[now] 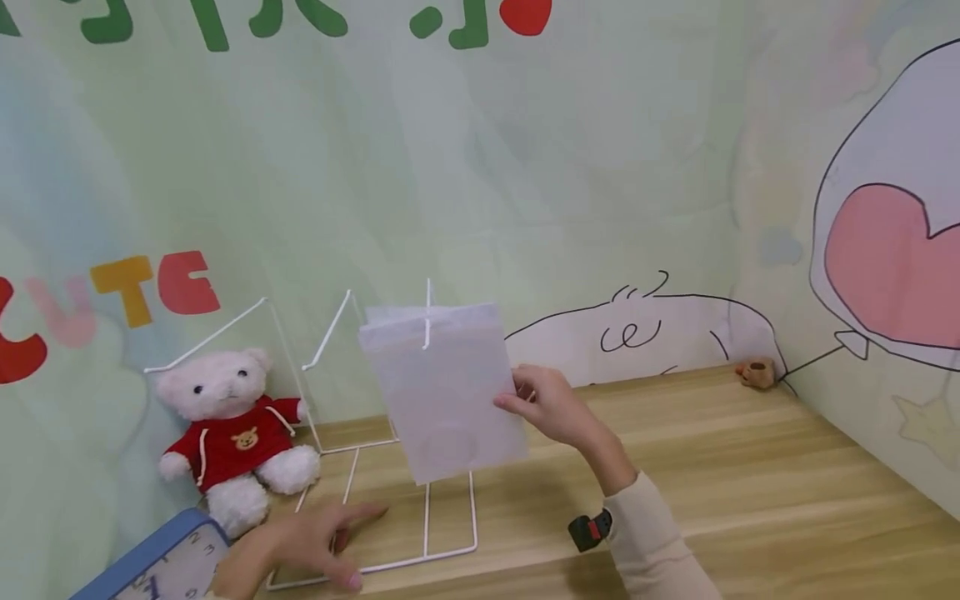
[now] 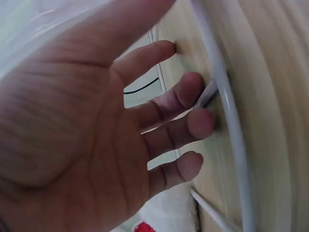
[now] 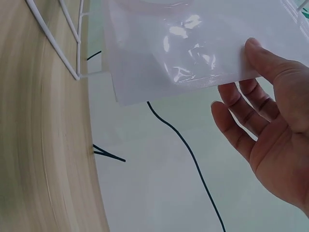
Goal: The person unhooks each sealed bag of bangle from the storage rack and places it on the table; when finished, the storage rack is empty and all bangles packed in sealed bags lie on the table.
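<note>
A white translucent bag or sheet [image 1: 457, 400] hangs upright at the right end of a white wire rack [image 1: 450, 552], with a wire prong across its top edge. My right hand [image 1: 551, 404] pinches its right edge between thumb and fingers; in the right wrist view the thumb of that hand [image 3: 285, 106] lies on the glossy face of the bag [image 3: 193, 48]. Low over the rack's base, my left hand [image 1: 318, 542] has its fingers spread and holds nothing. The left wrist view shows that palm [image 2: 96, 121] beside a white wire [image 2: 231, 111]; contact with it cannot be told.
A white plush bear [image 1: 240, 442] in a red top sits behind the rack's left side. A blue-framed clock [image 1: 168, 558] lies at the front left. One small brown object [image 1: 756, 373] stands at the table's back right corner. The wooden table [image 1: 720, 467] meets a printed cloth wall.
</note>
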Demonstrator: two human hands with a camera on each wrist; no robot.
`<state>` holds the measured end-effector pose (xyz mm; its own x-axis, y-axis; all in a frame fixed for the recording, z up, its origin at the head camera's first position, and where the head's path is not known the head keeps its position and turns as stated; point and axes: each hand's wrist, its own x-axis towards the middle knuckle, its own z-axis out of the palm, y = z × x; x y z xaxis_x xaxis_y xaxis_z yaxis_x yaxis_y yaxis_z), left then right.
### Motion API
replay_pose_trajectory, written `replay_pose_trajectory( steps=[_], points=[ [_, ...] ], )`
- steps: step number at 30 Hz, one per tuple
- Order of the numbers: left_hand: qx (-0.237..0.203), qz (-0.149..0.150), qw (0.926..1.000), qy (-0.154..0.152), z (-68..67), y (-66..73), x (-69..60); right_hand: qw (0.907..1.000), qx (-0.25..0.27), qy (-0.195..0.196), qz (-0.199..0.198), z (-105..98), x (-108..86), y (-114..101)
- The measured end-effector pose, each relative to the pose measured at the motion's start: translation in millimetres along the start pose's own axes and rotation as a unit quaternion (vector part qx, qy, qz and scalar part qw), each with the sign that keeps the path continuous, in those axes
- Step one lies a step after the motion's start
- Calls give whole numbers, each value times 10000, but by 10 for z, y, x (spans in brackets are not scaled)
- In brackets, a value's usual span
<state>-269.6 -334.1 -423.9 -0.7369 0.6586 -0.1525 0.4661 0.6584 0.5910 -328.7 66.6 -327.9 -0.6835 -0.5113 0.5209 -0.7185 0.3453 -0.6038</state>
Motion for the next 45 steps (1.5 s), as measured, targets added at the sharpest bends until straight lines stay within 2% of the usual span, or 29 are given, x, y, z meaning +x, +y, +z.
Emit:
replay_pose_trajectory(
  steps=[3,7,9,12,13,16,23,29,31,35,40,45],
  points=[
    [-26,-69,9998,-177,35,33,-42,10000,-22,35,49,-44,-16,3],
    [20,-3,9999,-167,22,354,-89,9998,28,40,212,-94,-38,18],
    [11,79,9998,-171,16,408,-94,9996,61,65,255,-102,-39,35],
    [-19,274,9995,-166,55,197,-81,9992,224,99,320,-91,-25,30],
    [-20,323,9993,-169,78,86,-73,9990,263,109,332,-84,-19,25],
    [-173,293,9993,-181,128,-91,-69,9986,369,83,369,-78,-7,7],
    [-224,305,9992,-149,105,130,-87,9972,583,-13,464,-179,-13,-3],
    [-392,37,9992,-20,86,323,-118,9968,495,141,610,-255,-46,-3],
    [-584,-92,9982,-8,87,368,-162,9971,483,198,548,-253,-36,-14],
    [-889,-235,9958,-43,113,385,-240,9982,415,306,304,-247,-28,-58],
    [-911,-354,9952,-18,155,386,-206,9980,358,452,262,-302,-83,-92],
    [-855,-167,9962,43,109,400,-157,9976,353,559,180,-387,-88,-147]
  ],
)
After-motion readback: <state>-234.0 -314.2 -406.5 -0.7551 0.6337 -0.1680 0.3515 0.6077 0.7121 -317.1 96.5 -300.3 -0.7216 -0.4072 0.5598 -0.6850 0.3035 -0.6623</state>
